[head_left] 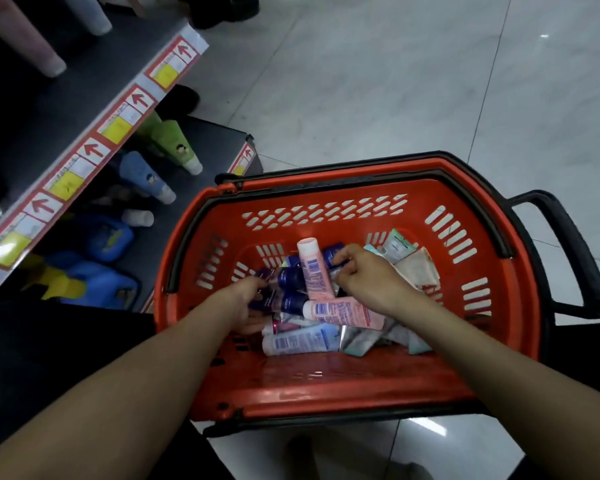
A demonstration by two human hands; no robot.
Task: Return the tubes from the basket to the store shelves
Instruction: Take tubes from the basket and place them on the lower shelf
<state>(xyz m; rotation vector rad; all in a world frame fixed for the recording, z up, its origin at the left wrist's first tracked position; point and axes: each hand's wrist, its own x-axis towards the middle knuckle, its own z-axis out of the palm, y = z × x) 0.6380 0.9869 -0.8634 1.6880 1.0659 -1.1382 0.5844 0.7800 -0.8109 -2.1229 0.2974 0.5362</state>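
Observation:
A red plastic basket point(326, 386) with black handles stands on the floor and holds several tubes. Both my hands are down inside it. My left hand point(246, 303) closes around dark blue tubes point(288, 277) at the left of the pile. My right hand point(364, 275) pinches a dark blue tube point(331, 252) near the middle. A pink tube point(314, 271) stands tilted between my hands. Another pink tube point(343, 313) lies flat under my right wrist, with a pale blue tube point(298, 341) in front of it. Beige and teal tubes point(413, 265) lie at the right.
Store shelves point(94, 129) with red and yellow price labels run along the left. The lower shelf holds green point(174, 143) and blue point(146, 178) tubes and blue bottles point(101, 237). Pale tubes stand on the upper shelf. White tiled floor point(395, 81) spreads beyond the basket.

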